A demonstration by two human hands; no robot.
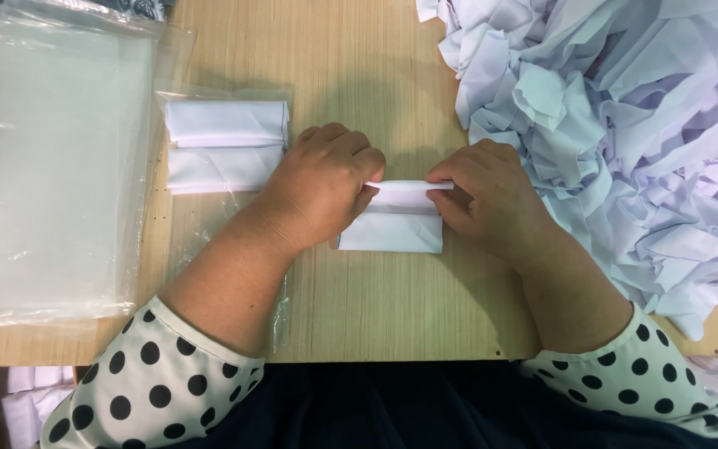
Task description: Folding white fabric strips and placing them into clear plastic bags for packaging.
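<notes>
On the wooden table [376, 50], both hands' fingers [369, 173] pinch a half-folded white cloth [396, 226].

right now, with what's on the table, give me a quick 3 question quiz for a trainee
1. True or false: both hands grip the same folded white cloth.
2. What lies just beyond the left hand? A) a bagged pair of folded white cloths B) a pair of scissors C) a roll of tape
3. On which side of the person is the heap of loose white cloth?

Key:
1. True; the left hand and the right hand pinch its top fold from either end.
2. A, the bagged folded cloths, beside the stack of clear plastic bags.
3. The right side.
</notes>
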